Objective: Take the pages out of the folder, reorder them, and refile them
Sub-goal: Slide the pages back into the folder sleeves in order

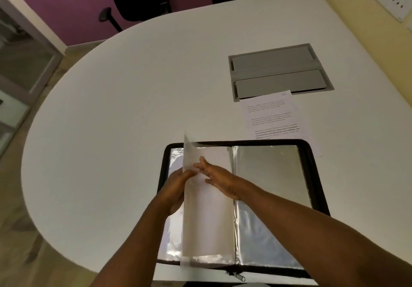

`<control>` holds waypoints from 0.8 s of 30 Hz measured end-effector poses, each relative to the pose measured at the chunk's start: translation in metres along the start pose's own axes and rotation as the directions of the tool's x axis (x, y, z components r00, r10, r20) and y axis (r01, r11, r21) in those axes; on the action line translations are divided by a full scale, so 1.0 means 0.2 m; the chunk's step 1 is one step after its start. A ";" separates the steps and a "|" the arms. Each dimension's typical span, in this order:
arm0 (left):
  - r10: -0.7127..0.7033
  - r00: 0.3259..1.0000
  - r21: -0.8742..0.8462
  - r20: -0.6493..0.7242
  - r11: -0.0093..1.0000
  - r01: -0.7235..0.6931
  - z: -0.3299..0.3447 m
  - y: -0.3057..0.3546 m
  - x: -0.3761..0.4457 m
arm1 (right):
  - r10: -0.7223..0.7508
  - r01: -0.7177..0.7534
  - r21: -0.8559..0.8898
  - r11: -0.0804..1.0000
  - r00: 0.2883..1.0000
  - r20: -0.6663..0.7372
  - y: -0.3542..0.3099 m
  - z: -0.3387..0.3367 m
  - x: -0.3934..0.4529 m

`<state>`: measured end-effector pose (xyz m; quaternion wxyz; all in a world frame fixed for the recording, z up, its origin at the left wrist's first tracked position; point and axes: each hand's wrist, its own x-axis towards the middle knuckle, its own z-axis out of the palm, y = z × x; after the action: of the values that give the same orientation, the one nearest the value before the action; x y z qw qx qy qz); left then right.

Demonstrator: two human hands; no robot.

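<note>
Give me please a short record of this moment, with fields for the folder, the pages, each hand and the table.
folder: black zip folder lying open on the table, clear plastic sleeves showing
page in hand: white sheet over the folder's left half, top corner lifted
loose page: printed sheet flat on the table beyond the folder
left hand: left hand holds the left edge of the white sheet
right hand: right hand rests on the sheet, fingers fairly straight
table: white table with a grey cable hatch

I see the black folder (pixel 312 166) open at lower centre, one page (pixel 207 215) lifted, another printed page (pixel 274 117) lying above it.
</note>
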<state>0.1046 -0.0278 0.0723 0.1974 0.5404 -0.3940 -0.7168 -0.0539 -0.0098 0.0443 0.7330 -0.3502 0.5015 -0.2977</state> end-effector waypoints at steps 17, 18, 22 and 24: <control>0.305 0.950 0.998 -0.066 0.039 0.057 -0.20 -0.41 0.22 | -0.184 -0.011 -1.000 0.007 0.983 -0.012 0.43 -0.15 0.10; 0.298 0.954 0.999 -0.040 -0.012 0.046 -0.20 -0.44 0.22 | -0.199 -0.011 -1.000 0.004 0.980 -0.012 0.44 -0.15 0.10; 0.221 0.975 0.996 -0.032 -0.075 0.050 -0.21 -0.49 0.24 | -0.241 0.011 -1.000 0.012 0.970 0.008 0.46 -0.15 0.11; 0.202 0.978 0.996 -0.045 -0.064 0.059 -0.21 -0.48 0.26 | -0.256 0.027 -1.000 0.015 0.966 0.022 0.48 -0.15 0.13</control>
<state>0.1404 -0.0208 -0.0387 -0.1862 0.5537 -0.7994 -0.1404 -0.0650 0.0177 -0.0546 0.2045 -0.7825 0.5870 0.0356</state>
